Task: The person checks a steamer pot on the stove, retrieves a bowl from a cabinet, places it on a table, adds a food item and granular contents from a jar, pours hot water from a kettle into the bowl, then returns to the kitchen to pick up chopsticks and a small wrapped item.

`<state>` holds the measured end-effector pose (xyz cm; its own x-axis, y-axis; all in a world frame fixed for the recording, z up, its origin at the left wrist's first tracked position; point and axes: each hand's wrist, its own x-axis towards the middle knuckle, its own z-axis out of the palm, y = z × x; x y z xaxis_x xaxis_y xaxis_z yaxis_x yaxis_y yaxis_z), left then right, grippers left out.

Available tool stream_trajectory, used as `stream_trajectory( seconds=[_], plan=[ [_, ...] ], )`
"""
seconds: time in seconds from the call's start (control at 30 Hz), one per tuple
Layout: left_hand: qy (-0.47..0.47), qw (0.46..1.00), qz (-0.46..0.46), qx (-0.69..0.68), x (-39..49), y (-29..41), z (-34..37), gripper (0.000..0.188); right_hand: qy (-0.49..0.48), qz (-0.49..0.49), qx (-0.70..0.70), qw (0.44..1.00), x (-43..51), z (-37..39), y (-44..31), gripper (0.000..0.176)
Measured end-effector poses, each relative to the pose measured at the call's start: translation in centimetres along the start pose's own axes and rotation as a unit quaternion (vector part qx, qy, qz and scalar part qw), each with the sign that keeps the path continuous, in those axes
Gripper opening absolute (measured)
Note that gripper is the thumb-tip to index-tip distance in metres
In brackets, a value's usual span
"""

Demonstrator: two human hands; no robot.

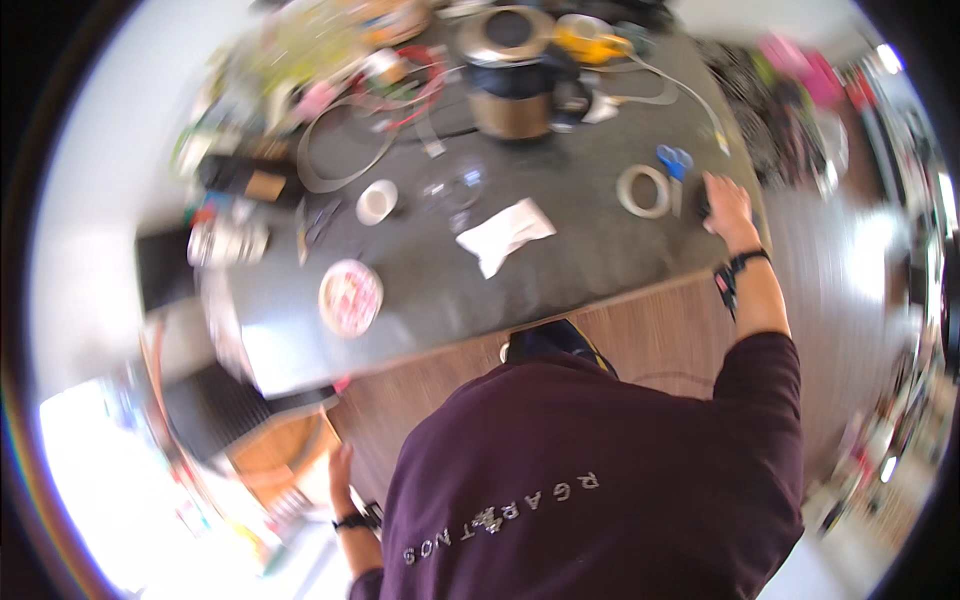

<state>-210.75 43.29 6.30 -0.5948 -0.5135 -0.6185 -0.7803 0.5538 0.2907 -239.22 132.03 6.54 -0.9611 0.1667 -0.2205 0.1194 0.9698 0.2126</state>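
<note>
My right hand [726, 204] rests at the right edge of the dark table, over a small dark object that it mostly hides; whether it grips this is unclear. Just left of it lie blue-handled scissors [676, 169] and a roll of pale tape [643, 191]. A crumpled white tissue [507, 234] lies near the table's middle, with a clear plastic item [461, 187] behind it. Low at the left, my left hand [341, 469] hangs below the table's front edge, beside a wooden surface; its fingers are blurred. A white cup [376, 202] and a round tub with pink-and-white contents [351, 298] stand on the table's left part.
A large metal-lidded pot [510, 82] stands at the back, near a yellow tape dispenser [592, 39]. Flat pale cables [322, 176] and red wire [442, 79] loop across the table. A black box [244, 178] and a jar [227, 241] sit at the left.
</note>
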Motion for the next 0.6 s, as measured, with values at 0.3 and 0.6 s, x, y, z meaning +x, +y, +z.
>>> stream_trajectory(
  seconds=[0.3,0.6],
  plan=[
    [0.071,0.978,-0.181,-0.076,-21.2,-11.5,12.9,0.067,-0.036,-0.190,0.012,0.981,2.0,2.2,0.8,0.047],
    [0.077,0.848,-0.437,-0.291,-41.4,-15.7,30.7,0.070,-0.151,-0.176,-0.267,0.935,-0.5,-1.7,-6.3,0.030]
  ],
)
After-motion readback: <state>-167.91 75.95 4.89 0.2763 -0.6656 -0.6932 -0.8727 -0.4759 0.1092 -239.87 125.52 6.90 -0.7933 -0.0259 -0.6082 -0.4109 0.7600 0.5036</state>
